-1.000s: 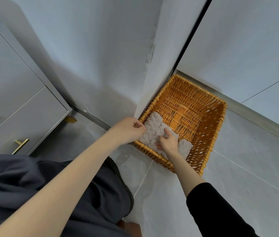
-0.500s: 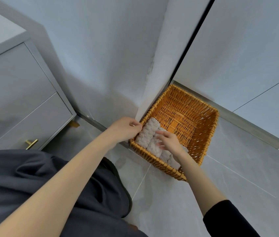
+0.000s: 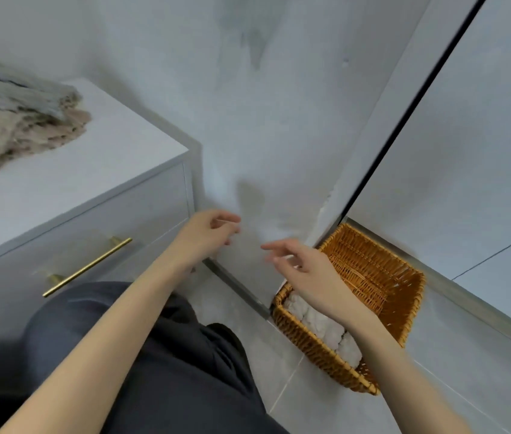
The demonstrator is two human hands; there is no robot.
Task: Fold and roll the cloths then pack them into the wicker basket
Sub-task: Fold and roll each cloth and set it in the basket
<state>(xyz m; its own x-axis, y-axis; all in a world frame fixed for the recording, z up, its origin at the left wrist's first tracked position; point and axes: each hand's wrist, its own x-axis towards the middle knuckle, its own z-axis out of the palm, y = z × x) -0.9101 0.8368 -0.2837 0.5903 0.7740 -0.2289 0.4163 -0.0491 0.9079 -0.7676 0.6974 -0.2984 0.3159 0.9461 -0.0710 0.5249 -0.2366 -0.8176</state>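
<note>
An orange wicker basket [image 3: 404, 296] stands on the floor in the corner by the wall. Rolled pale cloths [image 3: 316, 321] lie along its near side, partly hidden behind my right forearm. My right hand [image 3: 304, 264] hovers above the basket's left corner, fingers loose, holding nothing. My left hand [image 3: 207, 233] is raised in front of the wall, left of the basket, fingers loosely curled and empty. A heap of beige and grey cloths [image 3: 19, 120] lies on top of the white cabinet [image 3: 116, 170] at the left.
The cabinet has drawers with a brass bar handle [image 3: 88, 267]. Grey tiled floor [image 3: 435, 386] surrounds the basket. A dark door gap [image 3: 404, 120] runs up the wall behind it. My dark-trousered knee [image 3: 154, 355] fills the lower middle.
Both hands have lifted out of the basket and away from the rolled cloths. My view has swung up and left, bringing the cabinet top and its cloth heap into sight.
</note>
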